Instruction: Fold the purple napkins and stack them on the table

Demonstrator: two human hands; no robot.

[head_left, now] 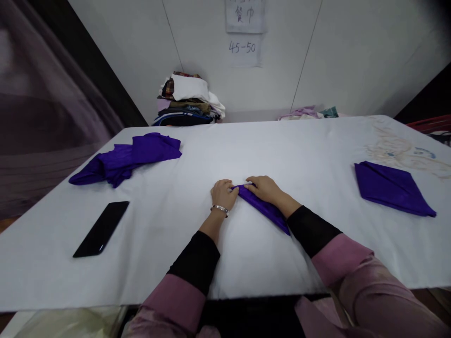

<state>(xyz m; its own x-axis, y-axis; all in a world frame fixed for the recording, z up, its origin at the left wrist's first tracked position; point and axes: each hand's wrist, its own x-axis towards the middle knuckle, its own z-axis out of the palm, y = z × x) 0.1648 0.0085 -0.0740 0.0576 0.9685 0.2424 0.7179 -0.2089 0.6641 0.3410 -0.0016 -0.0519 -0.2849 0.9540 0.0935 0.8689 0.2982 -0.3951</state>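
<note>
A purple cloth napkin [265, 206], folded into a narrow strip, lies slantwise on the white-covered table [169, 263]. My left hand [223, 195], with a silver bracelet at the wrist, has its thumb and fingers closed on the strip's upper left end. Just to the right, my right hand [265, 188] pinches the top edge of the same napkin and covers part of it. The lower right end of the strip tapers to a point below my right wrist.
Crumpled purple napkins [130, 157] lie at the left. A black phone [102, 229] rests nearer me. On the right is a folded purple napkin [391, 188]. Piled clothes [190, 101] stand behind the far edge, below handwritten paper signs [244, 47] on the wall.
</note>
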